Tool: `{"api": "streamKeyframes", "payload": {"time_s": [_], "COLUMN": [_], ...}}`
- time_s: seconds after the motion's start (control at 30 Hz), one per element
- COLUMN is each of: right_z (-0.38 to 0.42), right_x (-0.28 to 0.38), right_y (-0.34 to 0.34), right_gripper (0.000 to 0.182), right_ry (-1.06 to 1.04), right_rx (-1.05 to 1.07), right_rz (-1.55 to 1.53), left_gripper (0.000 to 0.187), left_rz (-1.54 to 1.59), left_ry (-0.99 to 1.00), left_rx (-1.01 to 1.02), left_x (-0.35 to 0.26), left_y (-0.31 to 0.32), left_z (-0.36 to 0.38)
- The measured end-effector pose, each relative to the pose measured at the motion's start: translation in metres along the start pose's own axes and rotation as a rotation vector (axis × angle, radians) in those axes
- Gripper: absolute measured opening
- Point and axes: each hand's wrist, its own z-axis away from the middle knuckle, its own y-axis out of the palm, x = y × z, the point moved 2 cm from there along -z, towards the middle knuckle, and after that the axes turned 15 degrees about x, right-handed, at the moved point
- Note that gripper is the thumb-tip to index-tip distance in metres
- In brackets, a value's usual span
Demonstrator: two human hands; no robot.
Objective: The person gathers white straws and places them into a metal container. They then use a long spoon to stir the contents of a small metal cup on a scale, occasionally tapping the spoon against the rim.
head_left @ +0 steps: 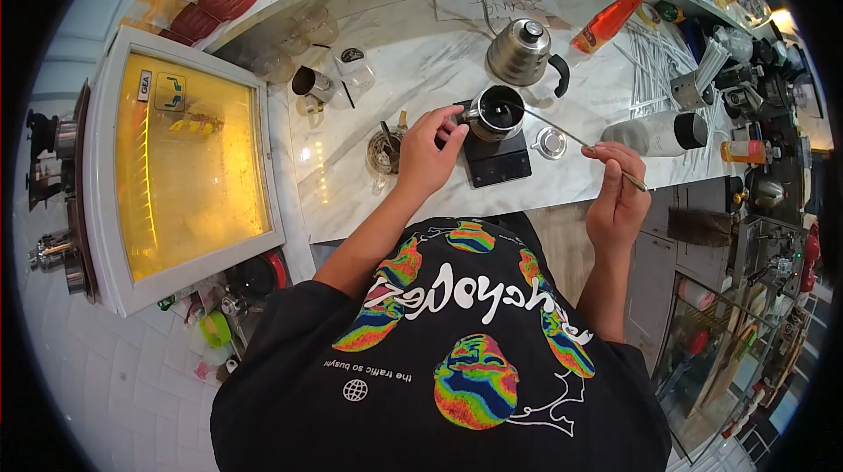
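My left hand (430, 149) is closed at the handle side of a small round pot (496, 128) with dark liquid inside. The pot stands on a black digital scale (499, 170). In my right hand (616, 191) is a long thin bar spoon (562, 134), pinched near its end, its far tip reaching into the pot. A small round lid (551, 144) lies on the counter just right of the scale. Left of my left hand stands a glass cup (385, 154) with something dark in it. Behind the pot is a steel gooseneck kettle (520, 52) with a black handle.
On the marble counter (351, 200), a metal cup (312, 84) and a glass jar (354, 68) stand at the back left. A red bottle (610, 20), many straws (667, 59) and a lying clear jar (654, 134) are at the right. A yellow-lit glass-door cabinet (198, 165) borders the left.
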Motion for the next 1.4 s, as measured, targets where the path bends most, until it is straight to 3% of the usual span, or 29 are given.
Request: {"api": "streamKeyframes", "payload": {"time_s": [0.37,0.87,1.4], "right_z": [-0.002,-0.001,-0.004], "right_x": [0.014,0.030,0.027], "right_y": [0.005,0.003,0.001], "right_gripper": [0.014,0.013,0.013], "right_ry": [-0.057,-0.165,-0.121], "right_rx": [0.031,0.142,0.093], "right_rz": [0.134,0.218,0.223], "left_gripper": [0.018,0.019,0.021], "left_rz": [-0.057,-0.059,-0.049], "left_ry": [0.020,0.008,-0.044], "left_rx": [-0.046,-0.038,-0.009], "left_x": [0.002,0.002,0.000], "left_y": [0.006,0.006,0.007], "left_z": [-0.016,-0.015,-0.016]}}
